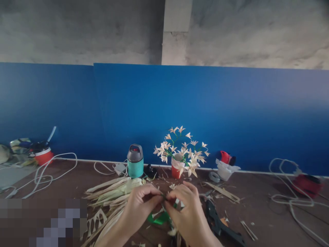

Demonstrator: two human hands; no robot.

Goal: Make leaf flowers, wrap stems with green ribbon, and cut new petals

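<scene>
My left hand and my right hand meet over the front middle of the table, thumbs and forefingers pinched together. Between the fingertips is a small, thin, dark green piece, mostly hidden; its kind is not clear. Under the hands lies a green roll or ring, partly covered. Pale dried husk strips spread beside my left hand. A black glue gun lies to the right of my right hand. Behind the hands, pale husk-like flowers on green stems stand in a red paper cup.
A teal flask stands at the back, left of the flowers. To the right are a white tub, a tape roll and tweezers. White cables loop at both sides. A blue panel closes off the back.
</scene>
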